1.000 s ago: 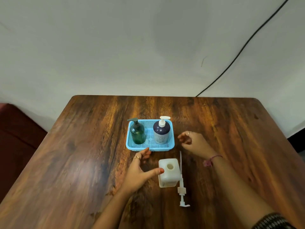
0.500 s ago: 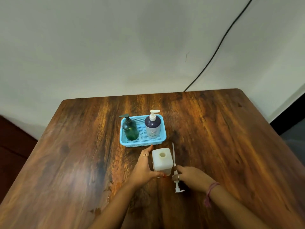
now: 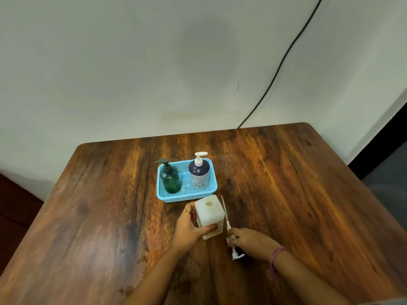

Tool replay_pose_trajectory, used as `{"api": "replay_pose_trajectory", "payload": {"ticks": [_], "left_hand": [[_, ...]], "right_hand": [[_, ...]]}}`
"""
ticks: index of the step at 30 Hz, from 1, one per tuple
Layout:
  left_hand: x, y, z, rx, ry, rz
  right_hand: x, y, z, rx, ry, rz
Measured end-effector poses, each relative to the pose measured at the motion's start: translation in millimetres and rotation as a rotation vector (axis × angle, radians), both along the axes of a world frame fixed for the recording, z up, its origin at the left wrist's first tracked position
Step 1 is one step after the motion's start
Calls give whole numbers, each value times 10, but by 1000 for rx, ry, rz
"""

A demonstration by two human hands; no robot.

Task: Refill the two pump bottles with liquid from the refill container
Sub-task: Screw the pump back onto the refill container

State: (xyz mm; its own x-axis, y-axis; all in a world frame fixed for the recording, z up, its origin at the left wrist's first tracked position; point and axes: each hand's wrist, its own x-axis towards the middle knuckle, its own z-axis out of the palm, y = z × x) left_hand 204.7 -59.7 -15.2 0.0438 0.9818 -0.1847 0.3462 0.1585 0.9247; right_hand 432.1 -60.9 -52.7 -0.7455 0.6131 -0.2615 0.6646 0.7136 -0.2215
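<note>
Refill container [image 3: 209,214] open, pump [image 3: 229,233] out on surface [image 3: 110,216]. Left hand [image 3: 189,230] grips container; right hand [image 3: 248,241] fingers pinch pump. Green bottle [image 3: 170,180] and purple bottle [image 3: 199,173] capped in basket [image 3: 187,195]; no filling yet.

Bare wooden table [image 3: 297,194] stretches wide at frame right and lower left; at centre, a blue basket [image 3: 161,194] holding two pump bottles crowds just behind the white refill container [image 3: 209,214].
</note>
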Motion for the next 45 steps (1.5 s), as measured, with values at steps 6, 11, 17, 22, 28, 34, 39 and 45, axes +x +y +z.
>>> {"api": "replay_pose_trajectory", "payload": {"ticks": [6,11,17,22,28,34,39,45], "left_hand": [[-113,100,263,65,-16,97],[-195,148,516,124,-25,131],[-305,205,918,203,1,159],[-332,288,1220,257,11,184],[-289,379,1431,295,29,245],[-288,419,1552,307,57,257],[-284,418,1640,308,49,257],[-259,391,1751,309,30,261]], "right_hand": [[-65,132,393,-91,189,-132],[-76,317,826,-95,306,-218],[-126,581,1638,-21,524,-395],[-195,780,2463,117,762,-475],[-283,996,3320,194,1136,-417],[-367,1066,3832,236,1265,-310],[-515,1090,3888,198,1215,-268],[-681,1060,3652,168,1067,-246]]}}
